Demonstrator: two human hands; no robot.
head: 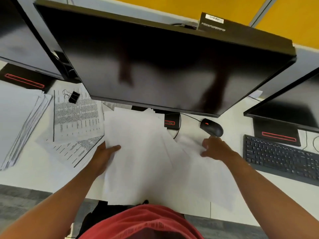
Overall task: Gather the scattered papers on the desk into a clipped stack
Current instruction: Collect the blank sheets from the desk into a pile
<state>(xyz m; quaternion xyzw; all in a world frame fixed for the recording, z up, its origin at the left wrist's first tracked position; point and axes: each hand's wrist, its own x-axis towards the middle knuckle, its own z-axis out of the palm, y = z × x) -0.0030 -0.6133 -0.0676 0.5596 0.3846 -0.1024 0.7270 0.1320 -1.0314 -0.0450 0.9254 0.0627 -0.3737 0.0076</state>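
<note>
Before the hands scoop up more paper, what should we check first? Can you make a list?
1. Left hand holds the blank sheets: ok, thumb on top at their left edge.
2. Right hand free to gather: ok, fingers spread on loose paper.
3. Blank sheets squared up: not ok, they fan out unevenly.
4. Printed pages gathered: not ok, they lie apart to the left.
5. Binder clip ready: ok, it sits on the printed pages.
6. Mouse out of the way: cannot tell, it is close beyond the right hand.

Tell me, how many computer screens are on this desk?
3: a big middle screen above the papers, a left screen and a right screen, both cut off by the picture's edge. More may sit outside it.
</note>
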